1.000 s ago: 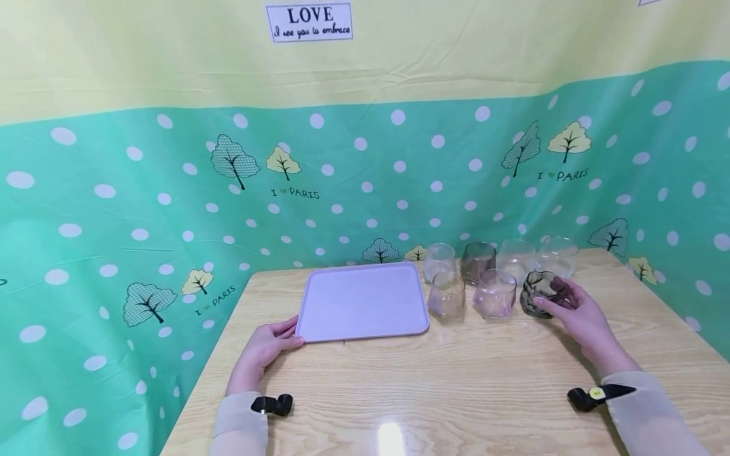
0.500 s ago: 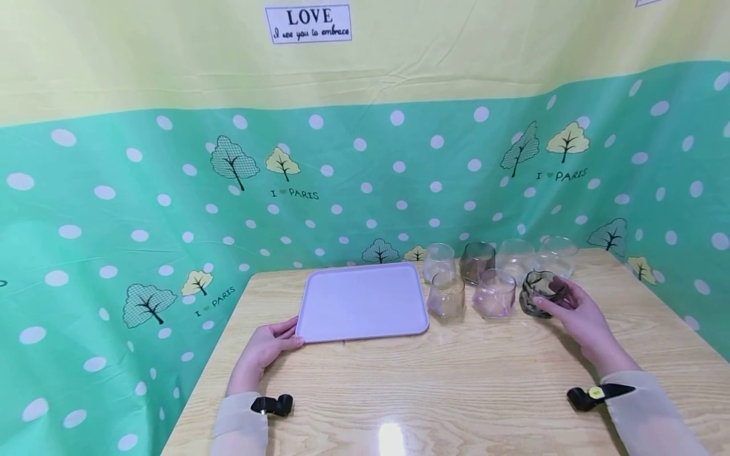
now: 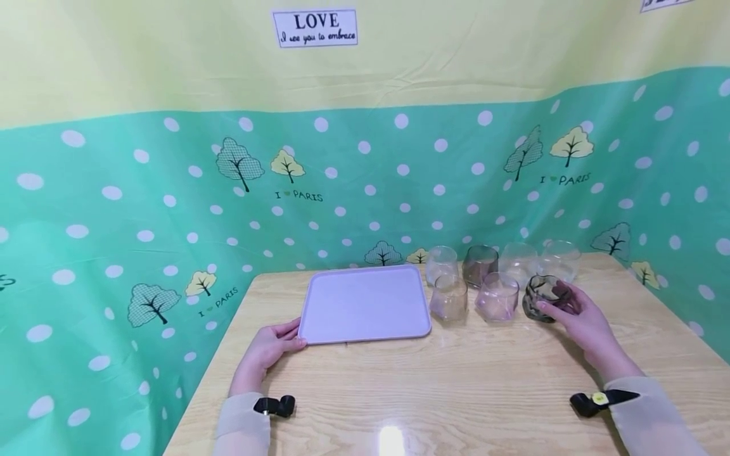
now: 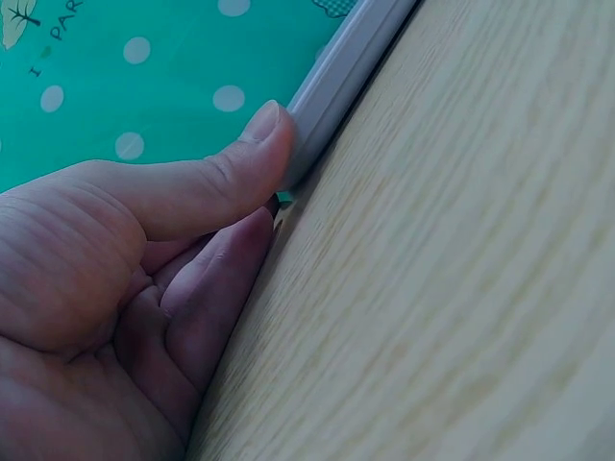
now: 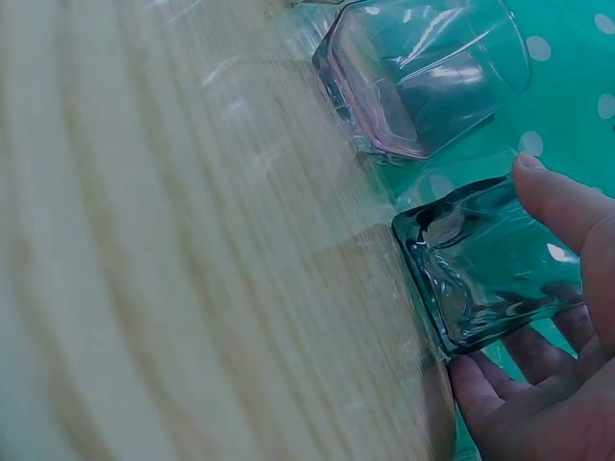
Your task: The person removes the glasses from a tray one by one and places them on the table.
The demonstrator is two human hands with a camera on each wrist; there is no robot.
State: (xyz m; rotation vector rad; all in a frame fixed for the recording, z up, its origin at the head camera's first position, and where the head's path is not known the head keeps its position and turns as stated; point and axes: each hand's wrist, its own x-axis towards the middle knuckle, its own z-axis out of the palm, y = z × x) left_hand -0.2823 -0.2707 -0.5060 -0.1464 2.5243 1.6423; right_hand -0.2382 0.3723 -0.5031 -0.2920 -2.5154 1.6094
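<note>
A pale purple rectangular tray (image 3: 365,304) lies on the table, left of the glasses. My left hand (image 3: 270,345) grips its near left corner; in the left wrist view the thumb (image 4: 226,187) presses the rim and the fingers curl in beside the corner. With thumb and fingers around its sides, my right hand (image 3: 587,329) holds a dark grey drinking glass (image 5: 480,269) at the right end of the front row. This glass is upright, its base at the table. Left of it stand a pinkish glass (image 3: 497,297) and a faintly amber glass (image 3: 448,301).
Behind the front row stand several more glasses: a clear one (image 3: 441,263), a dark one (image 3: 480,263) and two clear ones on the right. A green and yellow curtain (image 3: 371,158) hangs along the table's (image 3: 445,386) back edge. Black wrist cameras sit on both sleeves.
The head view has shifted slightly, moving the whole scene a little down and to the right. Both hands keep their places on the tray and the dark glass.
</note>
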